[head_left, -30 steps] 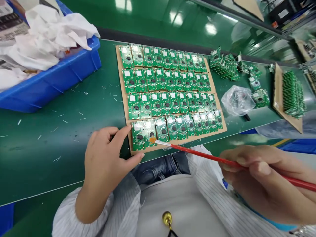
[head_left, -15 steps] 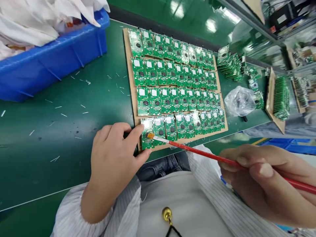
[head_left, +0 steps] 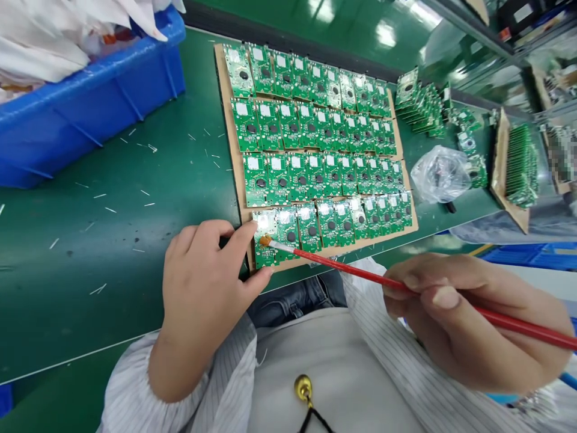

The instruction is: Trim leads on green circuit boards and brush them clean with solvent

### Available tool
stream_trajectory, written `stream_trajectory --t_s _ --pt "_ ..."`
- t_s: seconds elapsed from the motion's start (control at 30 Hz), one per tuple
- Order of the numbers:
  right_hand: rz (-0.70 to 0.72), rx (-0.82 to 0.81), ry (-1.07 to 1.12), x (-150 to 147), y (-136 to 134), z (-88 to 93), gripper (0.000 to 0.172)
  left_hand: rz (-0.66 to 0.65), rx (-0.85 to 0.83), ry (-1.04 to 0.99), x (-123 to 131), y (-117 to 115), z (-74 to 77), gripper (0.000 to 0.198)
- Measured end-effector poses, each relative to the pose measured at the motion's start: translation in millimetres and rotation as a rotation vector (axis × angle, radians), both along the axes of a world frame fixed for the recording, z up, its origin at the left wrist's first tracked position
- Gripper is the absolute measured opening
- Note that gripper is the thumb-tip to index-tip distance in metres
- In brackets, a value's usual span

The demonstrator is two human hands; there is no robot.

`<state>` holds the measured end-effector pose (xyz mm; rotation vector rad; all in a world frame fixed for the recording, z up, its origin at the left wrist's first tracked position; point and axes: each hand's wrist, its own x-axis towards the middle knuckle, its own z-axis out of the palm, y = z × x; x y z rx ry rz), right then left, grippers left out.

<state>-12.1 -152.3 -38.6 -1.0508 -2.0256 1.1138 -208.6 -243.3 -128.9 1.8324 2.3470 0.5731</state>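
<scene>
**Brushing the corner board**

Head view, looking down at a green surface [head_left: 135, 240]. Holding a red-handled paintbrush [head_left: 360, 273] in the right hand [head_left: 464, 325], closed around the handle with thumb and fingertips pinched on it, low and to the right, clear of the bench edge. Reaching leftward and upward with the handle, orange bristles touching the corner circuit board [head_left: 264, 255] at its upper left, beside a bright white patch. Bracing that same board with the left hand [head_left: 202, 288]: index finger against its left edge, thumb at the near edge of the cardboard sheet [head_left: 229, 129], other fingers curled in (more a steadying pinch than a lift). Lying flat on the cardboard in the nearest row, at the left end.

Filling the sheet, four rows of green circuit boards [head_left: 315, 144], laid side by side and touching. Off to the left, well apart, a blue bin [head_left: 90, 120] heaped with crumpled white sheets [head_left: 45, 42]. Scattered over the bare green between, thin pale slivers. Right of the sheet, a crumpled clear plastic bag [head_left: 439, 174]; behind it, a leaning stack of boards [head_left: 419, 105]; farther right, a second cardboard piece [head_left: 498, 162] with boards standing on edge. Near the bottom, striped sleeves and a small brass bead [head_left: 303, 388] on a dark cord.
</scene>
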Motion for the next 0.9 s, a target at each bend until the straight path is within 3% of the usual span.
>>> stream_trajectory --t_s 0.2,0.3,0.53,0.8,0.9 --pt "0.137 -0.001 -0.078 19.1 -1.1 -1.5 0.016 -0.002 -0.003 -0.010 -0.2 -0.2 -0.7 0.041" --pt "0.091 0.005 -0.049 23.1 -0.6 1.4 0.015 -0.006 0.000 -0.011 -1.0 -0.6 -0.6 0.040" --pt "-0.182 0.041 0.032 23.7 2.6 3.1 0.015 -0.009 0.023 -0.045 3.7 2.8 5.1 0.042" --pt "-0.083 -0.019 0.080 28.1 3.9 -8.2 0.015 -0.061 -0.018 0.035 18.4 22.2 10.9 0.036" --pt "-0.146 -0.056 0.062 29.2 3.3 -13.1 0.013 -0.048 -0.037 0.066 19.7 25.1 11.5 0.034"
